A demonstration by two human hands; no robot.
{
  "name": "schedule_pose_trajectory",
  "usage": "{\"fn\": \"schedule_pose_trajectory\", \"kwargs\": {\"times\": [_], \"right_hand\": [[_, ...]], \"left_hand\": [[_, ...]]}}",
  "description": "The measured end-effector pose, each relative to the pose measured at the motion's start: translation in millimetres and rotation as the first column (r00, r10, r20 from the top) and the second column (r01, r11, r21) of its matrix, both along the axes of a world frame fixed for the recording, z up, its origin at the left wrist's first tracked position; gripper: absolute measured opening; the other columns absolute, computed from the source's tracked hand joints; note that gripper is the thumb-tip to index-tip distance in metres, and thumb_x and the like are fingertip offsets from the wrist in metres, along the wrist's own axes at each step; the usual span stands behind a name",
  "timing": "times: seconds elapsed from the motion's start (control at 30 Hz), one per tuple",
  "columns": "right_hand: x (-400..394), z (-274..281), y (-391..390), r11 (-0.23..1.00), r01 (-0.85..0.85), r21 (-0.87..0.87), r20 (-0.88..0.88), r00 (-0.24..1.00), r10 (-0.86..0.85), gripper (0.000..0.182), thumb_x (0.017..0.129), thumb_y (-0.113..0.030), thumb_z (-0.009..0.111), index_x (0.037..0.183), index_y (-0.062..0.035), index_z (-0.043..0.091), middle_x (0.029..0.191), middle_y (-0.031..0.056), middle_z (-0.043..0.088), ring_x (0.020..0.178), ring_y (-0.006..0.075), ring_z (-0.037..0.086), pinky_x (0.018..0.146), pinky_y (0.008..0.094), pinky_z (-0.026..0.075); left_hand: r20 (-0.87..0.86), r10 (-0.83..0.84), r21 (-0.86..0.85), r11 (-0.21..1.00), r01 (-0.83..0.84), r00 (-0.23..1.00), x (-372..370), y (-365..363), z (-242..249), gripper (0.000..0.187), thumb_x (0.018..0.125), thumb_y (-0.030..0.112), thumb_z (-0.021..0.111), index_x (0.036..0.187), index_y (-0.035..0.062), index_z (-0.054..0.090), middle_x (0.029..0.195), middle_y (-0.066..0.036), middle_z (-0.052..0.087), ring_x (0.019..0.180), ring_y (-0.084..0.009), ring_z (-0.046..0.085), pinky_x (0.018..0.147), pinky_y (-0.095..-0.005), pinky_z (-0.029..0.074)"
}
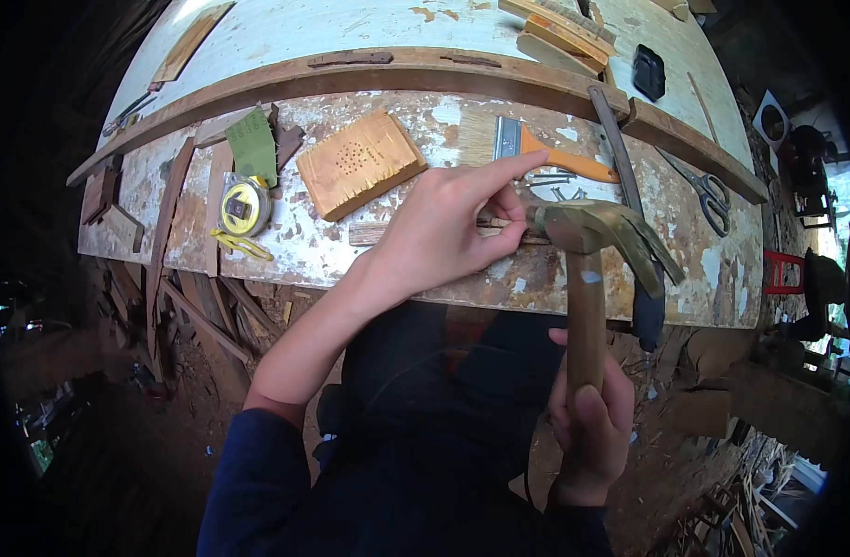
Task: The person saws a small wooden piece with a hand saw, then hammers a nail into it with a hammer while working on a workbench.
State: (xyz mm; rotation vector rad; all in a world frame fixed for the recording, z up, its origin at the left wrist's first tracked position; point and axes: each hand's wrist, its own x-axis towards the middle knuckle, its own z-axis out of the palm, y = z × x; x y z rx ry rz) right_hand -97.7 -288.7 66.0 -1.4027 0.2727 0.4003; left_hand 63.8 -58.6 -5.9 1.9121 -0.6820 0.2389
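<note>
My right hand [594, 422] is wrapped round the wooden handle of a claw hammer [586, 316], which it holds upright over the bench's near edge. The hammer's striking face is close by the fingertips of my left hand [453, 218]. That hand is closed in a pinch of thumb and fingers, with the index finger stretched out; what the pinch holds is too small to tell. Beneath it lies a narrow wooden strip [365, 233], mostly covered by the hand. Several loose nails [559, 194] lie just beyond the fingertips.
A wood block [360, 165] with many small holes, a tape measure [245, 206] and green sandpaper [252, 146] lie to the left. A paintbrush [573, 163], a dark-handled tool [646, 316] and scissors [709, 193] lie right. A long wooden beam [415, 63] crosses the worktable [713, 297].
</note>
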Motion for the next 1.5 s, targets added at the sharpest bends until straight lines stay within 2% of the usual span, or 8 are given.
{"fn": "schedule_pose_trajectory", "kwargs": {"times": [0.4, 0.5, 0.7, 0.83, 0.93, 1.03, 1.3, 1.5], "right_hand": [[-0.3, 7.8, 8.6, 0.997, 0.042, -0.066, -0.044, 0.998, -0.045, 0.088, 0.099, -0.06, 0.071, 0.151, 0.009, 0.054, 0.069, -0.0035, 0.053, 0.053, 0.0029, 0.042, 0.049, 0.0215, 0.028], [-9.9, 4.9, 1.6, 0.999, 0.035, 0.037, 0.089, 0.995, -0.038, 0.085, 0.1, -0.057, 0.071, 0.151, 0.0089, 0.054, 0.067, -0.0031, 0.052, 0.052, 0.003, 0.041, 0.049, 0.0213, 0.028], [8.0, 2.9, 6.7, 0.996, 0.036, -0.085, -0.044, 0.998, -0.04, 0.088, 0.098, -0.06, 0.07, 0.149, 0.0094, 0.055, 0.064, -0.0016, 0.051, 0.048, 0.0036, 0.04, 0.046, 0.0219, 0.029], [2.9, 15.0, 6.9, 0.987, 0.145, -0.061, 0.101, 0.985, -0.139, 0.092, 0.096, -0.062, 0.072, 0.147, 0.0117, 0.055, 0.064, -0.0011, 0.052, 0.047, 0.0041, 0.041, 0.045, 0.0219, 0.028], [-3.3, 20.4, 7.3, 0.971, 0.236, -0.024, 0.191, 0.955, -0.227, 0.101, 0.092, -0.068, 0.075, 0.142, 0.016, 0.054, 0.065, 0.0009, 0.055, 0.044, 0.005, 0.042, 0.043, 0.022, 0.028], [-14.7, 12.4, 2.4, 0.981, 0.193, 0.034, 0.341, 0.92, -0.193, 0.096, 0.1, -0.064, 0.068, 0.143, 0.0191, 0.047, 0.055, 0.0031, 0.049, 0.036, 0.0058, 0.037, 0.034, 0.0229, 0.029], [1.8, 4.5, 18.4, 0.995, 0.004, -0.098, -0.077, 0.997, -0.012, 0.092, 0.096, -0.064, 0.073, 0.148, 0.0096, 0.055, 0.071, -0.0009, 0.055, 0.05, 0.0047, 0.045, 0.047, 0.0213, 0.031], [-18.2, -0.7, 22.2, 0.975, 0.219, -0.037, 0.23, 0.951, -0.205, 0.096, 0.095, -0.069, 0.072, 0.146, 0.0099, 0.054, 0.062, -0.0003, 0.051, 0.046, 0.0053, 0.043, 0.044, 0.0226, 0.031]], "left_hand": [[-0.033, -0.006, -0.006, 1.0, 0.006, 0.999, -0.5, 0.9, 1.9, 0.066, 0.085, -0.002, 0.08, 0.149, 0.0123, 0.069, 0.084, -0.006, 0.079, 0.075, -0.0154, 0.078, 0.068, -0.0297, 0.061], [-0.06, -0.009, 0.007, 1.0, 0.009, 0.998, -2.2, 1.4, 0.0, 0.064, 0.086, -0.002, 0.081, 0.147, 0.0115, 0.07, 0.085, -0.006, 0.079, 0.075, -0.0144, 0.078, 0.068, -0.0296, 0.061], [-0.051, -0.024, -0.015, 1.0, 0.024, 0.998, 2.0, 1.8, -1.0, 0.059, 0.086, 0.0, 0.083, 0.143, 0.0087, 0.072, 0.09, -0.006, 0.081, 0.078, -0.0141, 0.078, 0.07, -0.0307, 0.062], [-0.013, -0.026, -0.003, 1.0, 0.026, 1.0, -0.9, 3.8, 9.8, 0.056, 0.085, 0.005, 0.088, 0.139, 0.0072, 0.073, 0.098, -0.008, 0.082, 0.086, -0.0191, 0.079, 0.077, -0.0347, 0.063], [0.196, 0.013, 0.255, 0.965, -0.063, 0.981, -3.9, 17.7, 18.7, 0.057, 0.082, 0.012, 0.093, 0.135, 0.0062, 0.074, 0.101, -0.01, 0.081, 0.089, -0.0243, 0.079, 0.08, -0.0374, 0.062], [0.051, 0.002, 0.201, 0.98, -0.012, 0.999, -8.2, 27.9, 4.2, 0.06, 0.08, 0.015, 0.095, 0.135, 0.0069, 0.073, 0.097, -0.011, 0.081, 0.085, -0.0265, 0.078, 0.078, -0.0376, 0.061], [-0.179, 0.021, 0.092, 0.996, -0.005, 0.984, -11.7, 28.9, 10.0, 0.061, 0.08, 0.014, 0.096, 0.136, 0.01, 0.073, 0.092, -0.01, 0.081, 0.084, -0.0264, 0.078, 0.079, -0.0368, 0.06], [-0.075, 0.032, 0.143, 0.99, -0.021, 0.997, -10.3, 28.2, 4.0, 0.051, 0.081, 0.016, 0.094, 0.128, 0.0077, 0.075, 0.092, -0.011, 0.08, 0.085, -0.0276, 0.079, 0.081, -0.0383, 0.061]]}}
